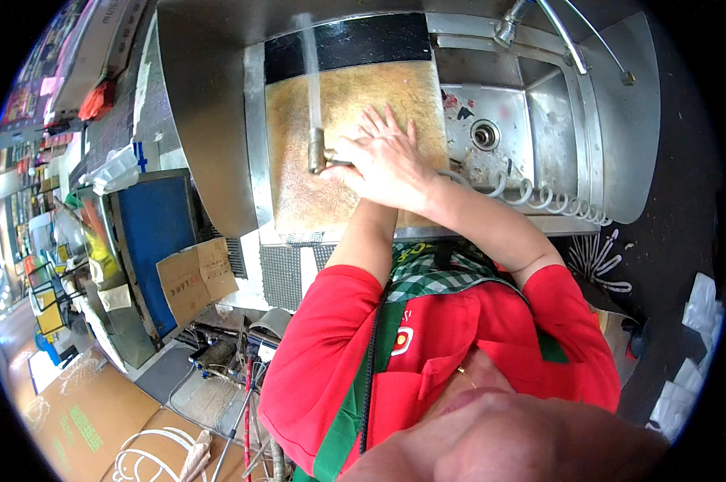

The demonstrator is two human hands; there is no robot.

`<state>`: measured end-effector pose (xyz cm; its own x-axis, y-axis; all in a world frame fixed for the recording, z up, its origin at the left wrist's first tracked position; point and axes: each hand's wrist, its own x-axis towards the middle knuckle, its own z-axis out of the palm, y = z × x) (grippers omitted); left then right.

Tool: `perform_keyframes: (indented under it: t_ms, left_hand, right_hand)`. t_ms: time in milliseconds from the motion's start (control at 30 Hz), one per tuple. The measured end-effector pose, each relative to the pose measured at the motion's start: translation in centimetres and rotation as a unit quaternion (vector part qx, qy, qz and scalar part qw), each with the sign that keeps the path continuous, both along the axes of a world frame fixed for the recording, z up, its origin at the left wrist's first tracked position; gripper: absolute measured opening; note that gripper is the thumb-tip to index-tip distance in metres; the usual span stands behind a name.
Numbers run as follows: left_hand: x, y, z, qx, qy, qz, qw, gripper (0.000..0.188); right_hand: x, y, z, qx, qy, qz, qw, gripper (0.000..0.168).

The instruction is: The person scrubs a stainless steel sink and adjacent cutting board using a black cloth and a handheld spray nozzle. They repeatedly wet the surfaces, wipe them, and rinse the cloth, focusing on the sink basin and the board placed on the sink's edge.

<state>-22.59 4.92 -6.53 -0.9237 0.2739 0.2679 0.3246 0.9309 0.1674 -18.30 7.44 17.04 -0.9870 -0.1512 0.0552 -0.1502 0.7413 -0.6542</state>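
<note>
My right hand (387, 165) grips a metal spray gun (316, 150) over a worn, yellow-brown cutting board (302, 199). A straight jet of water (310, 72) shoots from its nozzle towards the back splash wall. Underneath, my left hand (384, 122) reaches out over the board, fingers spread, with nothing seen in it. The right hand crosses above the left wrist and hides much of the left palm. A pale coiled hose (525, 193) runs from near my right wrist along the front of the sink.
Right of the board is a steel sink (543, 120) with a drain (484, 135) and food scraps (459, 107). A tap (510, 27) hangs at the back right. A black panel (351, 45) lies behind the board. Steel splash guards (206, 120) rise at the sides. A cardboard piece (197, 280) stands left.
</note>
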Motion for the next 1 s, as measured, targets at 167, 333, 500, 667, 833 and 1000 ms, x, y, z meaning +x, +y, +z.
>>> perform_keyframes:
  t_ms: [167, 333, 500, 667, 833, 1000]
  left_hand:
    - [0.0, -0.3, 0.5, -0.008, -0.041, 0.0, 0.999, 0.063]
    - [-0.6, -0.1, -0.1, -0.037, -0.104, 0.014, 0.994, 0.063]
    - [-0.9, 0.0, 0.0, -0.058, -0.135, 0.019, 0.989, 0.062]
    - [-1.1, 1.2, 0.4, -0.095, -0.165, 0.001, 0.982, 0.062]
    - [-1.0, 0.6, 0.5, -0.133, -0.191, 0.018, 0.972, 0.061]
    - [-0.7, 0.8, -0.5, -0.068, -0.163, 0.013, 0.984, 0.057]
  right_hand:
    - [-1.0, 1.8, -2.4, 0.047, 0.082, -0.079, 0.992, 0.041]
    - [-1.1, 2.0, -1.4, 0.034, 0.114, -0.083, 0.989, 0.037]
    - [-1.1, 2.2, -1.9, 0.017, 0.069, -0.061, 0.996, 0.04]
    - [-1.6, 3.7, -6.3, 0.036, 0.048, -0.102, 0.993, 0.041]
    - [-1.8, 6.0, -7.1, 0.011, -0.052, -0.145, 0.988, 0.038]
    - [-0.5, 4.9, -4.6, 0.013, -0.022, -0.116, 0.993, 0.037]
